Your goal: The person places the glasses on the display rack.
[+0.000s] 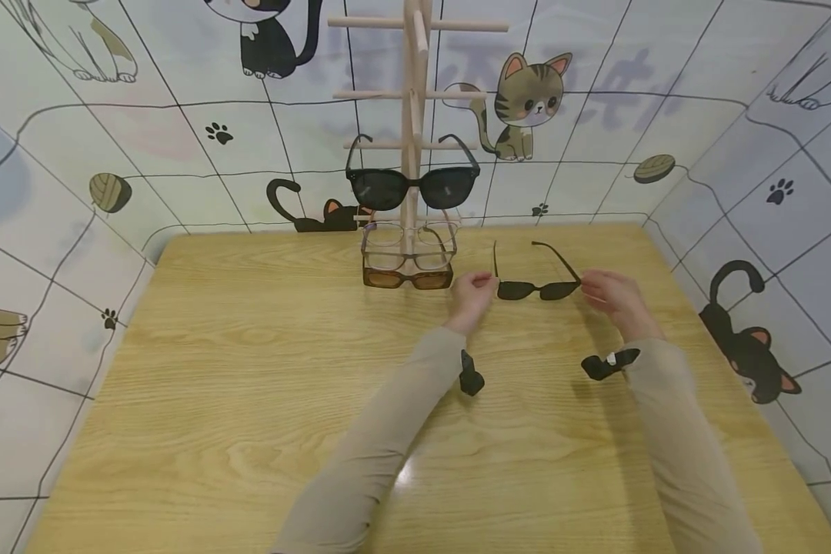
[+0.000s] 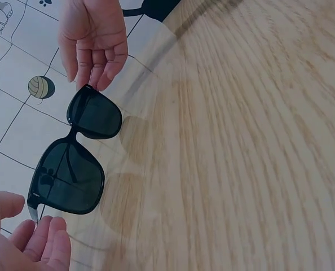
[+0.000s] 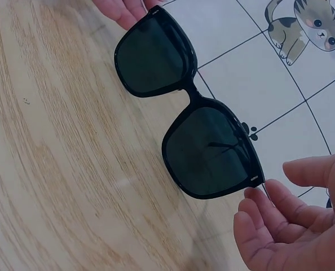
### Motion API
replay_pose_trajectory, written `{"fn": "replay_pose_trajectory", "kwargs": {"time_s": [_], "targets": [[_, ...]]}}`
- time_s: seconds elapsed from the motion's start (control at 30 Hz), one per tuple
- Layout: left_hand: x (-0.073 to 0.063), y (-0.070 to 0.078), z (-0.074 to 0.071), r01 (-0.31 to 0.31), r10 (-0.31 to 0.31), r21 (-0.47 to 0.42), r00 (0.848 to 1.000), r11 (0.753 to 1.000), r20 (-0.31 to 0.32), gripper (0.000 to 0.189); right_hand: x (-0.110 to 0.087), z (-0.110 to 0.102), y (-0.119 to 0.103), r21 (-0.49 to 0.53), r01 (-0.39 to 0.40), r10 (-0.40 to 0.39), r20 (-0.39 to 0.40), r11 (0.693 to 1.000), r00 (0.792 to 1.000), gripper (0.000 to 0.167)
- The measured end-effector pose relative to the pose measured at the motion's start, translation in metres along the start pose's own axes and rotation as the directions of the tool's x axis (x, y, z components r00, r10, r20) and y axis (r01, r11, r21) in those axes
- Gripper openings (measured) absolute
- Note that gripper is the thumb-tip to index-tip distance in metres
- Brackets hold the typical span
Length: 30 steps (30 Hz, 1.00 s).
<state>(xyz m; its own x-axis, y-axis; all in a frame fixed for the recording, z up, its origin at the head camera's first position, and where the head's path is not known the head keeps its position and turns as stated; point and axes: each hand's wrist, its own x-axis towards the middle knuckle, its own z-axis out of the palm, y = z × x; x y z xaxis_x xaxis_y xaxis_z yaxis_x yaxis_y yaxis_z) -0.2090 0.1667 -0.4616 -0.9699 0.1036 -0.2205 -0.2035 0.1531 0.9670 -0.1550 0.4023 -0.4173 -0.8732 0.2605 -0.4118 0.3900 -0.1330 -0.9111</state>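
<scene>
Black sunglasses (image 1: 538, 291) with dark lenses and unfolded temples are between my two hands, low at the table's back right, lenses toward me. My left hand (image 1: 472, 298) holds them at the left hinge. In the left wrist view, the left hand (image 2: 26, 243) has its thumb and fingers on either side of the temple. At the other hinge, my right hand (image 1: 615, 298) holds the right side. The right wrist view shows the right hand (image 3: 303, 220) with fingertips right at the frame's corner and its thumb raised beside them.
A wooden display stand (image 1: 415, 77) with crossbars rises at the back centre. It bears large black sunglasses (image 1: 412, 188), clear-lensed glasses (image 1: 408, 261) and brown-tinted glasses (image 1: 407, 280). Cat-patterned cloth (image 1: 201, 177) lines the back and sides of the wooden table (image 1: 249, 400).
</scene>
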Motion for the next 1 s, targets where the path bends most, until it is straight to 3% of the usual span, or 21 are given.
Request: {"fn": "replay_pose_trajectory", "kwargs": {"time_s": [0.23,0.4,0.5,0.57,0.77,1.0], "targets": [[0.001,0.003,0.0,0.004,-0.005,-0.06,1.0,0.998,-0.016,0.021,0.002,0.005,0.001,-0.046,0.002,-0.001,0.024,0.999,1.0,0.004],[0.001,0.004,0.0,0.014,-0.015,-0.084,1.0,0.996,-0.012,0.021,0.001,0.008,0.001,-0.037,-0.013,0.014,0.037,0.999,0.999,0.015],[0.001,0.005,0.0,0.016,-0.018,-0.093,1.0,0.996,-0.019,0.021,0.0,0.008,0.002,-0.012,-0.014,0.015,0.047,1.0,0.999,0.011],[0.001,0.005,0.0,0.01,-0.012,-0.097,1.0,0.995,-0.027,0.021,-0.001,0.008,0.002,0.014,-0.009,0.008,0.05,1.0,0.999,0.007],[-0.004,0.011,0.001,-0.034,0.032,-0.132,0.999,0.991,-0.017,0.022,-0.005,0.006,0.004,0.089,0.024,-0.028,0.039,0.996,0.999,0.029],[-0.011,0.022,-0.001,-0.085,0.085,-0.118,0.996,0.989,-0.006,0.022,-0.018,0.002,0.002,0.16,0.061,-0.069,0.049,0.985,0.996,0.025]]}}
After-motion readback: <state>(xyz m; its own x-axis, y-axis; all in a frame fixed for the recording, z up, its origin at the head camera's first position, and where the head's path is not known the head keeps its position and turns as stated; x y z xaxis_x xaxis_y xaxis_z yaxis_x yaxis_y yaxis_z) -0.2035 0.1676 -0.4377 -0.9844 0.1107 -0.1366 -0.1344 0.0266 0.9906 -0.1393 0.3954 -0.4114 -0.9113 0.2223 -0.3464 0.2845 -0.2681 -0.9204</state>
